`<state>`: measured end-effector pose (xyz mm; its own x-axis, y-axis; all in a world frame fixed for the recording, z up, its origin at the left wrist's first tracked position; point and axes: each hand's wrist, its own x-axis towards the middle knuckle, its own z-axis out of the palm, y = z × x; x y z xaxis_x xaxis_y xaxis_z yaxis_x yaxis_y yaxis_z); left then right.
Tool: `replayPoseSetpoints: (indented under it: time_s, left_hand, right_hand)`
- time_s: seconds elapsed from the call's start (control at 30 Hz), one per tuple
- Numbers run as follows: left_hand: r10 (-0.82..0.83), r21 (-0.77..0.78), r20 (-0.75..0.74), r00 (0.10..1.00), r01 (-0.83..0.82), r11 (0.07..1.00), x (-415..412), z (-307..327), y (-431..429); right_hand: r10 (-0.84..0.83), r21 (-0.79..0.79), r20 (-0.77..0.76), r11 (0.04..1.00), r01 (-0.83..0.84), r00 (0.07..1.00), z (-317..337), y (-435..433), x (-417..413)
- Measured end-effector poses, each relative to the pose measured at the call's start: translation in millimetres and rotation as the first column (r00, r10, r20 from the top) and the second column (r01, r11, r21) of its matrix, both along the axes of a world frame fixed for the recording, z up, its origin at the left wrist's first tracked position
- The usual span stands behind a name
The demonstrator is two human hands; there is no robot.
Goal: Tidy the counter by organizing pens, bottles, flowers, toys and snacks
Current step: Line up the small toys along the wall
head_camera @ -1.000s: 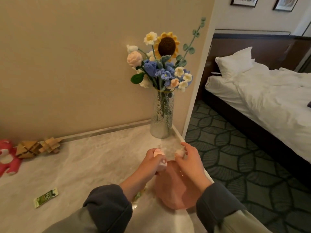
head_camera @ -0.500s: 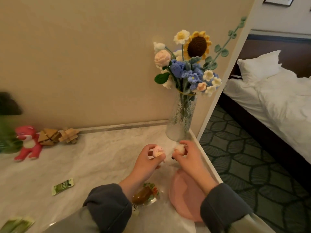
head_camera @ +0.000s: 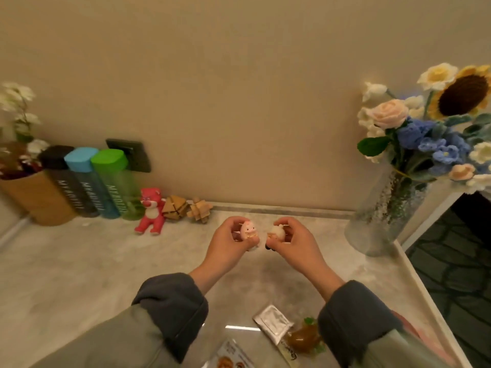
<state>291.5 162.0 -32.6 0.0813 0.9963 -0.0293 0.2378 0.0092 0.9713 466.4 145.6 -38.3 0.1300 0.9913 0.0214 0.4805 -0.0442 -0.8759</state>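
My left hand pinches a small pink figurine above the marble counter. A small white figurine sits pinched in my right hand, a few centimetres to the right of the pink one. Against the back wall stand a red bear toy and two wooden puzzle toys. Left of them stand a black, a blue and a green bottle. Crochet flowers fill a glass vase at the right.
A brown paper-wrapped pot of white flowers stands at the far left. Snack packets lie near the counter's front, between my sleeves. A pink plate shows behind my right sleeve. The counter's right edge drops to patterned carpet.
Both hands have lifted the two figurines off the pink plate and carried them up and forward. My view has swung left, bringing the bottles and the potted flowers into sight.
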Motion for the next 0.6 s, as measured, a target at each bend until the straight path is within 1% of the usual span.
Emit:
replayPoseSetpoints:
  time_s: [0.1, 0.23, 0.3, 0.37, 0.47, 0.53, 0.6]
  left_hand:
    - [-0.029, 0.038, -0.046, 0.998, 0.031, 0.999, -20, -2, 24]
    - [-0.100, 0.065, -0.204, 0.974, 0.116, 0.991, -43, -4, 61]
    - [-0.156, 0.094, -0.336, 0.929, 0.198, 0.976, -53, -5, 81]
    - [-0.197, 0.130, -0.508, 0.839, 0.300, 0.945, -61, -6, 98]
    - [-0.210, 0.154, -0.695, 0.687, 0.428, 0.890, -68, -4, 117]
    - [-0.138, 0.200, -0.820, 0.556, 0.503, 0.841, -70, -5, 127]
    - [-0.032, 0.237, -0.901, 0.432, 0.554, 0.798, -72, -8, 135]
  right_hand:
    - [0.031, 0.036, 0.044, 0.999, -0.033, 0.999, 3, 25, -25]
    - [0.062, 0.039, 0.077, 0.997, -0.065, 0.995, 1, 60, -51]
    - [0.066, 0.031, 0.100, 0.997, -0.070, 0.993, -1, 76, -61]
    - [0.063, 0.026, 0.124, 0.997, -0.067, 0.990, -4, 91, -68]
    - [0.052, 0.030, 0.152, 0.998, -0.057, 0.987, -11, 106, -76]
    - [0.043, 0.024, 0.166, 0.999, -0.047, 0.985, -16, 115, -81]
    - [0.043, 0.017, 0.177, 0.999, -0.047, 0.983, -21, 121, -83]
